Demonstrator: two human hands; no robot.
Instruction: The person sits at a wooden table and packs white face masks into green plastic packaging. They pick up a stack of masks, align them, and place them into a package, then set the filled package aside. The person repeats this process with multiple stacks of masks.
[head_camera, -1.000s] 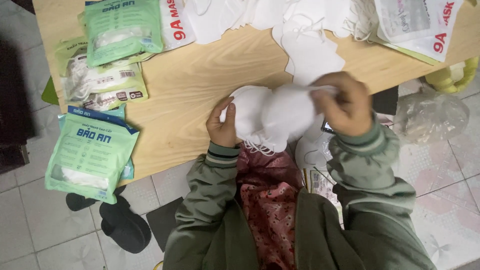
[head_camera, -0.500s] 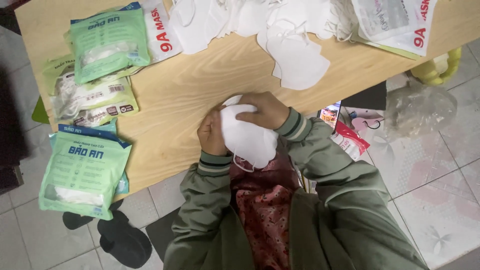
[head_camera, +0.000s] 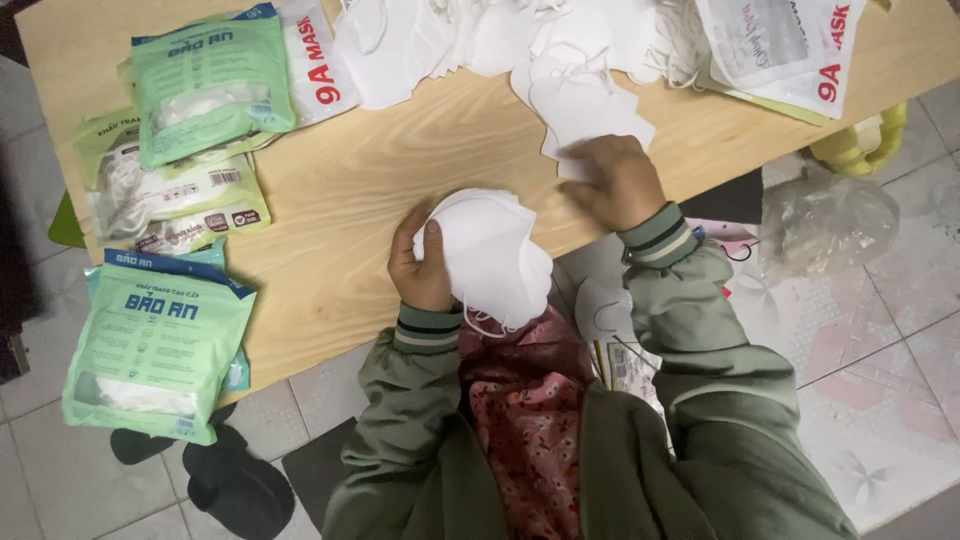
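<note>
While a stack of white face masks (head_camera: 492, 255) is gripped in the curled left hand (head_camera: 420, 265) at the near edge of the wooden table (head_camera: 400, 160), the right hand (head_camera: 618, 180) is laid palm down, fingers loosely bent, on a single flat white mask (head_camera: 585, 112) farther in. A loose pile of white masks (head_camera: 500, 35) is spread along the far edge. Green sealed mask packets (head_camera: 210, 80) are stacked at the left, and a white printed bag (head_camera: 780, 45) is seen at the far right.
</note>
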